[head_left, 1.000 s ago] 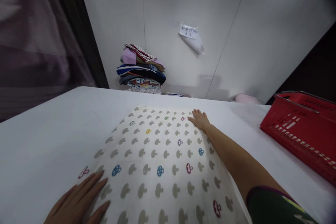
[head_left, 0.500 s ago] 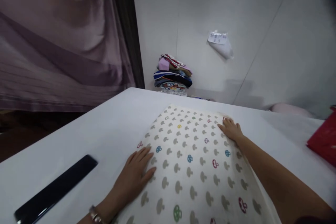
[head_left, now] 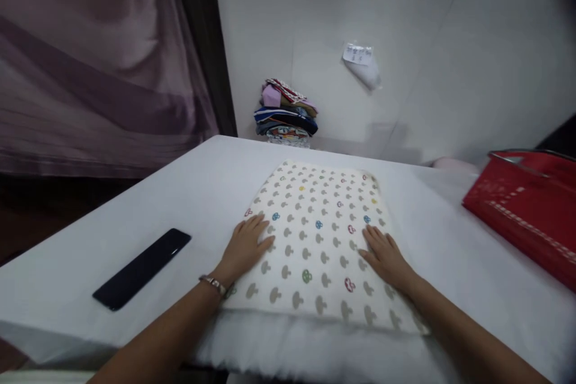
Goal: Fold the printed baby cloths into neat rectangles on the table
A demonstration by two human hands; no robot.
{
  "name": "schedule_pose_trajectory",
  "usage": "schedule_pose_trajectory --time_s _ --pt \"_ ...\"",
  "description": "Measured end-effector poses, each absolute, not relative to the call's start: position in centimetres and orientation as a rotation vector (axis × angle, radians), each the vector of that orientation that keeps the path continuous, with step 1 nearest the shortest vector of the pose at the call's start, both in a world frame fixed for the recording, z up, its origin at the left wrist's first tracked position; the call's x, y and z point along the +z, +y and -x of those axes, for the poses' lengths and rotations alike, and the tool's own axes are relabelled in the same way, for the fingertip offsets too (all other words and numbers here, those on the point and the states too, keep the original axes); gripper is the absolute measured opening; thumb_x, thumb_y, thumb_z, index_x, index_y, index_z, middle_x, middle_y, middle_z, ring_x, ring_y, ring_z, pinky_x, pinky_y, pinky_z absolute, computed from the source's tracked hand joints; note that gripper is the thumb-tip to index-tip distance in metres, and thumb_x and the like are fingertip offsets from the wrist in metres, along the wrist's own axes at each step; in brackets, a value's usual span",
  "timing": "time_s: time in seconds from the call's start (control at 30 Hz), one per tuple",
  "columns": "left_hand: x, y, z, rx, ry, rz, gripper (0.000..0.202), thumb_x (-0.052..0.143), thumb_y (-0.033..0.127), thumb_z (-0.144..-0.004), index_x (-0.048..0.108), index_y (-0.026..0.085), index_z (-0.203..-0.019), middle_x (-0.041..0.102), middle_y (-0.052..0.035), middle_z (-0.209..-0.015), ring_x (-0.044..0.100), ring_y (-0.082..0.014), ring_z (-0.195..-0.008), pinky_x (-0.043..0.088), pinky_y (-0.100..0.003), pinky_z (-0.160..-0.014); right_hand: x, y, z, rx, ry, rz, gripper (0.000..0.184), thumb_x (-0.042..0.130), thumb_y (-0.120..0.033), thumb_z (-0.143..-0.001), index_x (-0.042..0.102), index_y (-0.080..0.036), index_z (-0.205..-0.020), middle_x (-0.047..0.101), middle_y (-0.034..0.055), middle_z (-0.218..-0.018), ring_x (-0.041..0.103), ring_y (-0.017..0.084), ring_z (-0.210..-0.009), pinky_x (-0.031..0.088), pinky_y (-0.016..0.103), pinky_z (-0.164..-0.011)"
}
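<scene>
A folded cream cloth with a mushroom print [head_left: 320, 234] lies flat on the white table [head_left: 189, 192]. My left hand [head_left: 245, 246] rests palm down on the cloth's left edge, fingers stretched out. A bracelet sits on that wrist. My right hand [head_left: 386, 257] lies flat on the cloth's right side, fingers spread. Neither hand holds anything.
A black phone [head_left: 141, 267] lies on the table to the left. A red plastic basket [head_left: 526, 207] stands at the right edge. A stack of folded clothes [head_left: 286, 111] sits at the back by the white wall. A mauve curtain [head_left: 99, 66] hangs on the left.
My right hand has slid back from the cloth's far corner toward me. The left hand stays on the left edge. The view has pulled back, and the basket shows again.
</scene>
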State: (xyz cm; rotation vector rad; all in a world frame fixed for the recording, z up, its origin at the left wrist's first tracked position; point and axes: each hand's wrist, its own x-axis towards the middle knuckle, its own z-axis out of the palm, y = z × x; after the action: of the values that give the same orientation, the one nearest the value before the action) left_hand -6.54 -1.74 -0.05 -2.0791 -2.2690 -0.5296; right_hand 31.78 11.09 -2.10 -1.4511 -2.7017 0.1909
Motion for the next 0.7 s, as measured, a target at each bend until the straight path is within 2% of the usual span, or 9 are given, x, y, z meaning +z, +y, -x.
schedule_pose_trajectory --time_s 0.27,0.33,0.47,0.6,0.7 --pt "0.5 -1.0 7.0 -0.594 -2.348 2.114 0.052 0.046 0.051 -0.083 0.057 0.021 -0.125 0.045 -0.0078 -0.142 0.035 -0.0261 -0.134 0.026 -0.044 -0.110 -0.3 6.5 -33.4 0.236 -2.676 1.513 0.063 0.029 -0.053 -0.093 0.031 -0.019 -0.146 0.023 0.0079 -0.153 0.014 0.024 -0.142 0.012 0.049 -0.113" --pt "1.3 -0.9 7.2 -0.649 -2.474 2.095 0.053 0.045 0.054 -0.082 0.058 0.023 -0.124 0.046 -0.0070 -0.141 0.039 -0.0267 -0.131 0.031 -0.043 -0.108 -0.2 5.7 -33.3 0.239 -2.654 1.557 0.063 0.030 -0.052 -0.093 0.031 -0.017 -0.146 0.022 0.0094 -0.153 0.014 0.024 -0.142 0.012 0.048 -0.113" --pt "2.8 -2.4 7.7 -0.729 -2.610 2.019 0.065 0.037 0.062 -0.082 0.056 0.018 -0.126 0.050 -0.0090 -0.137 0.049 -0.0279 -0.124 0.043 -0.041 -0.100 -0.2 3.8 -33.5 0.244 -2.623 1.543 0.062 0.031 -0.052 -0.093 0.032 -0.016 -0.145 0.022 0.0110 -0.152 0.013 0.024 -0.142 0.012 0.049 -0.113" --pt "1.3 -5.6 8.5 -0.631 -2.481 2.026 0.058 0.044 0.055 -0.079 0.061 0.017 -0.120 0.054 -0.0100 -0.133 0.046 -0.0295 -0.126 0.037 -0.044 -0.106 0.1 2.4 -34.5 0.369 -2.592 1.494 0.059 0.029 -0.051 -0.094 0.038 -0.017 -0.142 0.028 0.0100 -0.150 0.020 0.023 -0.140 0.015 0.047 -0.113" --pt "-0.9 -8.3 9.2 -0.650 -2.307 2.016 0.046 0.048 0.046 -0.080 0.065 0.021 -0.115 0.056 -0.0080 -0.131 0.048 -0.0295 -0.125 0.041 -0.046 -0.103 0.5 1.5 -35.5 0.434 -2.602 1.386 0.056 0.030 -0.049 -0.095 0.038 -0.020 -0.142 0.034 0.0086 -0.148 0.025 0.023 -0.138 0.016 0.049 -0.114"
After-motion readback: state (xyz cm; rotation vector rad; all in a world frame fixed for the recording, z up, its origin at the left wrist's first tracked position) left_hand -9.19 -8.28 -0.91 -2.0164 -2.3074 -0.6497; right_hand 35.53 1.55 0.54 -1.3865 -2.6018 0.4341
